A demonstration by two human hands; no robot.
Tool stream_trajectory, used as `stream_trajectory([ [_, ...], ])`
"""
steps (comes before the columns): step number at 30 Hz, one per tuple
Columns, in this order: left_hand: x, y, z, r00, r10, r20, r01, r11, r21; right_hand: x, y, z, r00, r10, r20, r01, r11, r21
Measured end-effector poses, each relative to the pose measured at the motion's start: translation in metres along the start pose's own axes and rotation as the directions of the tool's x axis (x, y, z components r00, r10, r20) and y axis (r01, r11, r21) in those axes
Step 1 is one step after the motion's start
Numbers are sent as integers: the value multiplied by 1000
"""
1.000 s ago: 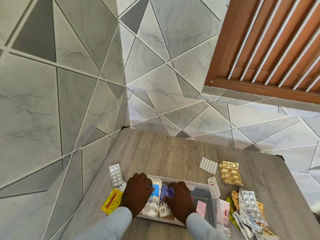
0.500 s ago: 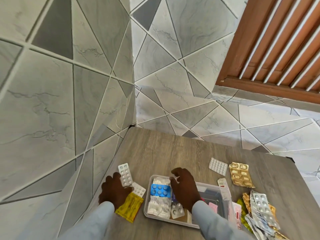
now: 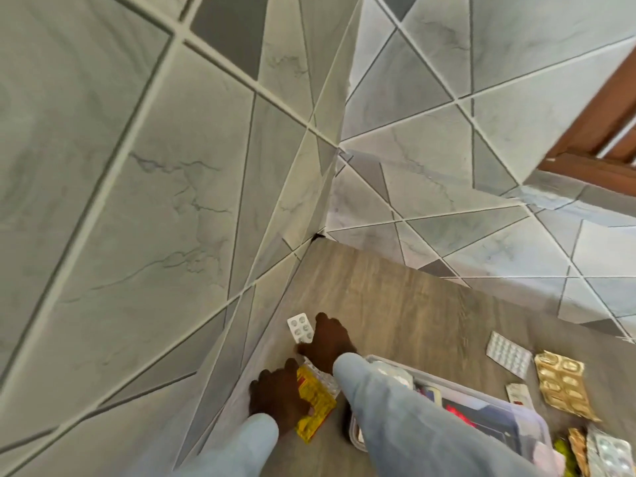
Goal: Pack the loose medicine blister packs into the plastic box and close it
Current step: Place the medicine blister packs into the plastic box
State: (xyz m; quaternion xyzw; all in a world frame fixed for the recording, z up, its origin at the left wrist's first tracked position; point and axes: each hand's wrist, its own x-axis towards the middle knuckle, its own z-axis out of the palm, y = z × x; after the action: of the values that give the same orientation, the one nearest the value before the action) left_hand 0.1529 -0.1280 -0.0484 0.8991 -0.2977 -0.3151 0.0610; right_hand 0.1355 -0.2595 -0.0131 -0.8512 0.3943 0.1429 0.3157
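Observation:
The clear plastic box [image 3: 530, 416] sits on the wooden table [image 3: 395, 297] with several blister packs inside, partly hidden by my right sleeve. My right hand [image 3: 328, 339] reaches across to the left of the box, with thumb and fingers closed on the lower edge of a silver blister pack [image 3: 300, 327]. Nearer to me, my left hand [image 3: 275, 397] grips the left side of a yellow blister pack [image 3: 318, 404]. A white blister pack [image 3: 325, 376] lies partly under the yellow one.
A tiled wall runs right along the table's left edge beside both hands. Right of the box lie a white blister pack [image 3: 507, 354], a gold one [image 3: 564, 383], a small strip [image 3: 519, 394] and a heap of packs [image 3: 605, 452].
My right hand has left the box and crossed left to the silver pack. My left hand has moved onto the yellow pack. The view has swung left.

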Motion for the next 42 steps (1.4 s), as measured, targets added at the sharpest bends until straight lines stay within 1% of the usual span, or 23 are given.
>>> stream_trajectory([
  [4, 4, -1, -1, 1000, 2, -7, -2, 1000, -9, 10, -7, 20, 997, 76, -32, -78, 995, -63],
  [6, 4, 1, -1, 1000, 2, -29, -3, 999, -37, 13, -7, 28, 993, 100, -57, -102, 994, -42],
  [9, 5, 4, 3, 997, 18, -78, -27, 993, -115, 17, -2, 30, 988, 149, -41, -145, 985, 96],
  [11, 6, 6, 4, 992, 63, -107, -74, 992, -101, 22, 3, 23, 989, 144, -33, -135, 971, 198],
  [13, 9, 7, 3, 985, 142, -99, -144, 989, -19, 25, 8, 10, 991, 118, -57, -98, 959, 268],
  [15, 14, 11, 0, 967, 247, -62, -236, 961, 148, 25, 14, -9, 992, 71, -100, -34, 943, 332],
  [17, 19, 18, -6, 926, 377, 3, -353, 864, 359, 22, 24, -27, 988, 36, -148, 25, 919, 392],
  [19, 20, 30, -11, 880, 464, 95, -446, 742, 501, 11, 40, -48, 981, 41, -189, 52, 885, 463],
  [21, 20, 38, -15, 862, 488, 137, -470, 669, 575, 2, 57, -65, 972, 58, -226, 67, 857, 510],
  [23, 18, 45, -16, 858, 494, 140, -470, 647, 600, -12, 80, -80, 956, 93, -277, 75, 838, 540],
  [24, 19, 45, -17, 871, 468, 151, -460, 667, 586, -22, 90, -87, 947, 115, -301, 79, 823, 562],
  [26, 24, 42, -19, 904, 396, 162, -422, 764, 488, -44, 116, -102, 930, 155, -334, 93, 779, 620],
  [28, 31, 28, -28, 919, 350, 183, -392, 862, 322, -66, 140, -111, 917, 197, -347, 96, 735, 671],
  [30, 35, 19, -42, 926, 329, 187, -362, 913, 186, -89, 169, -114, 899, 242, -366, 94, 709, 699],
  [32, 31, 17, -60, 946, 295, 131, -300, 954, 18, -107, 193, -111, 888, 281, -364, 76, 692, 718],
  [33, 26, 23, -70, 952, 297, 78, -288, 952, -105, -117, 205, -110, 885, 303, -354, 63, 674, 736],
  [34, 19, 30, -79, 950, 313, 0, -304, 923, -234, -124, 213, -107, 885, 317, -340, 61, 646, 761],
  [35, 10, 41, -85, 936, 344, -75, -348, 875, -336, -132, 221, -105, 888, 321, -329, 69, 615, 785],
  [36, 1, 54, -87, 925, 363, -113, -377, 832, -406, -137, 225, -102, 892, 320, -321, 80, 585, 807],
  [38, -18, 89, -79, 906, 407, -119, -411, 774, -482, -146, 231, -95, 908, 321, -270, 73, 513, 856],
  [39, -26, 106, -67, 898, 424, -115, -422, 762, -491, -149, 232, -89, 922, 320, -216, 49, 460, 887],
  [40, -35, 125, -54, 892, 437, -118, -435, 754, -492, -154, 233, -84, 936, 316, -154, 16, 401, 916],
  [42, -46, 151, -26, 907, 398, -134, -412, 779, -473, -160, 233, -74, 956, 291, -48, -42, 295, 955],
])
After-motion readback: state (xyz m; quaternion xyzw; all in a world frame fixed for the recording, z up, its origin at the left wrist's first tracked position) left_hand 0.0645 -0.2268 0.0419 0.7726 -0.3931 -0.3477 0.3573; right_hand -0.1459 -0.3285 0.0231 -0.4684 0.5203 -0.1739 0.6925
